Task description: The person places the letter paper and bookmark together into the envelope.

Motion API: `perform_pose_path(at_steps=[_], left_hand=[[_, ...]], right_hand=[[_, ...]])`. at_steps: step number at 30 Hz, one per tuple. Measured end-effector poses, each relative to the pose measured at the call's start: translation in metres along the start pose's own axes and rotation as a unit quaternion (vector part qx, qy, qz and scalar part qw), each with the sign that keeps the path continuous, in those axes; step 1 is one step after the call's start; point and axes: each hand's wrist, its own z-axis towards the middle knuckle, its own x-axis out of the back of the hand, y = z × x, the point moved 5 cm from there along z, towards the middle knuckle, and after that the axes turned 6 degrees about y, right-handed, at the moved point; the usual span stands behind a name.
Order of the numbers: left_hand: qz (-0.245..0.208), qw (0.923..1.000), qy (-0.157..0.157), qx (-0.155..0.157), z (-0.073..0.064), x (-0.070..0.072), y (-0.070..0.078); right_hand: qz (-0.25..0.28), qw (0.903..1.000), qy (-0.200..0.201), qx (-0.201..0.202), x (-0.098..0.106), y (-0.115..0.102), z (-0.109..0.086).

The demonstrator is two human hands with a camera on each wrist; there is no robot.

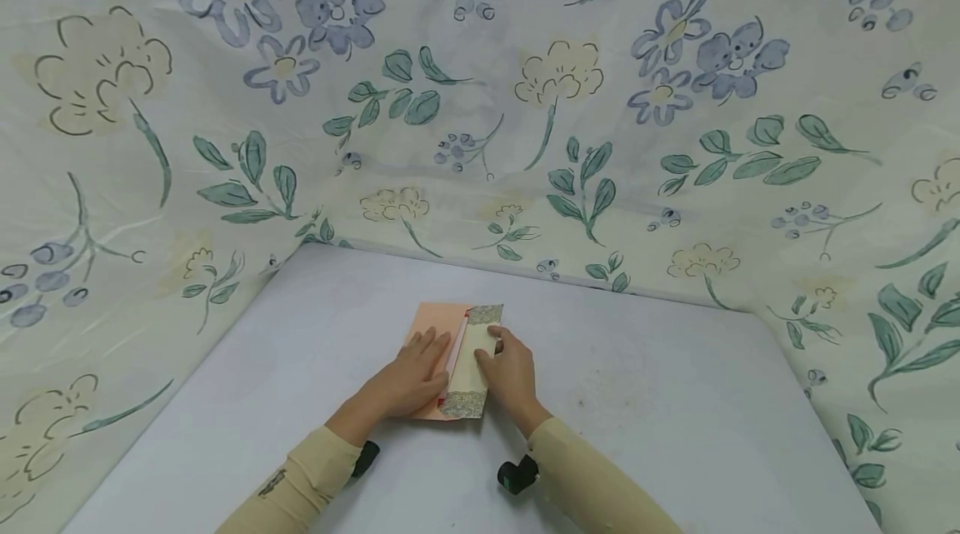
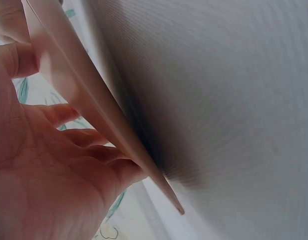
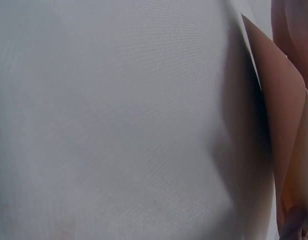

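Note:
On the white table lies a peach paper card (image 1: 441, 317) with a cream panel (image 1: 469, 357) along its right side. Glittery grey-gold bands cross both ends of the panel, and small red bits show at its left edge. My left hand (image 1: 414, 371) presses on the peach part, fingers spread; in the left wrist view its fingertips meet the card (image 2: 89, 95). With thumb on top and fingers curled at the outer edge, my right hand (image 1: 513, 369) pinches the cream panel. The right wrist view shows the peach sheet (image 3: 278, 95) bent up off the table, a fingertip beneath the panel.
The white tabletop (image 1: 637, 401) spreads around the card. Floral cloth (image 1: 480, 117) hangs behind and at both sides. Dark wrist devices (image 1: 517, 476) sit below both forearms, close over the table.

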Motion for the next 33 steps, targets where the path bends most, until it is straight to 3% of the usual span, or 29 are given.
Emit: perform_pose_path(at_steps=[9,18,25,33], left_hand=[[-0.005,1.0000,0.002,-0.005,-0.001,0.001,0.003],[-0.006,1.0000,-0.002,-0.003,0.000,0.000,-0.001],[-0.007,1.0000,-0.003,0.006,0.000,0.000,-0.003],[-0.008,0.9999,-0.004,0.008,-0.001,0.001,-0.002]], right_hand=[[0.000,1.0000,-0.007,0.004,0.001,0.000,-0.001],[0.012,0.9997,0.022,-0.002,0.009,0.003,0.003],[0.023,0.9996,0.001,-0.016,0.003,0.002,0.004],[-0.011,0.9999,-0.010,0.007,-0.003,-0.007,0.003]])
